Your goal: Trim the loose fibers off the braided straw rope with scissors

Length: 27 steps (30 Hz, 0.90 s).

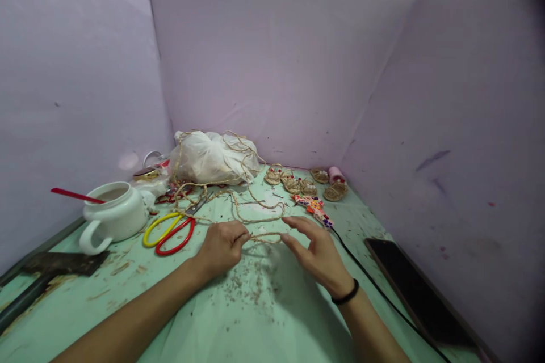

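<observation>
My left hand point(225, 243) is closed in a pinch on a braided straw cord point(266, 236), which is doubled into a short loop pointing right. My right hand point(317, 249) has its thumb and fingers apart, with the thumb tip at or close to the loop's end; I cannot tell if they touch. More of the cord point(259, 220) winds over the table behind my hands and up across a white plastic bag point(208, 156). Scissors point(174, 233) with one yellow and one red handle lie left of my left hand.
A white mug point(119, 212) holds a red stick point(74, 195). A dark-bladed tool point(63, 264) lies at the left edge. Small woven sandals point(293, 183) and a pink spool point(335, 174) sit at the back. A flower-patterned object point(313, 208) has a black cable point(374, 281) beside a dark phone-like slab point(417, 292).
</observation>
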Motion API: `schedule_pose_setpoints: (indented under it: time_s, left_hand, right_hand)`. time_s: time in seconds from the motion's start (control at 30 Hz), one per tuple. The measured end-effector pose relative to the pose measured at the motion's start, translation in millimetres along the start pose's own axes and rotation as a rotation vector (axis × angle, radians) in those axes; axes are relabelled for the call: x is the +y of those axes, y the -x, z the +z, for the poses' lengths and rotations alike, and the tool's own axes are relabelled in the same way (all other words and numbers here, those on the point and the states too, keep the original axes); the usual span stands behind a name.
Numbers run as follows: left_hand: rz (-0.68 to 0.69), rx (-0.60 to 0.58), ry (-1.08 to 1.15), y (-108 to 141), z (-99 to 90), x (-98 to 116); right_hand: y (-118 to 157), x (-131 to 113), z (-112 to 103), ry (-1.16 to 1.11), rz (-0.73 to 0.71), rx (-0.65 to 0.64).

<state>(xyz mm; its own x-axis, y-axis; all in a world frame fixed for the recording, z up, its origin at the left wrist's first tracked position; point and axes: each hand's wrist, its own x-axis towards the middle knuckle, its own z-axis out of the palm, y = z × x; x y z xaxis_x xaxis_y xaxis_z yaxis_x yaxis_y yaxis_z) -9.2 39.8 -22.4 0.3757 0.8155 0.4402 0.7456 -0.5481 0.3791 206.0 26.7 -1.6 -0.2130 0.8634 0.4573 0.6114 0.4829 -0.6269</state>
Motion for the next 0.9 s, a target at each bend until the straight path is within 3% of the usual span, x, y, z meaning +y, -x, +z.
schedule_pose_setpoints:
  time_s: [0.3,0.4,0.57,0.7,0.9]
  left_hand:
    - [0.109,-0.028,-0.023,9,2.0,16]
    - [0.093,-0.051,0.064,10,1.1,22]
    - [-0.109,-0.068,0.33,3,-3.2,20]
    - [-0.231,-0.149,0.487,-2,-3.6,17]
    - [-0.312,-0.202,0.673,-6,-7.0,21]
  right_hand:
    - [9,-19,26,0.296,-0.17,-0.267]
    - [10,-26,33,0.364,-0.195,-0.335]
    - [9,-19,32,0.341,-0.118,-0.257]
    - [10,-12,30,0.278,-0.165,-0.223]
    - [13,-11,30,0.368,-0.197,-0.129]
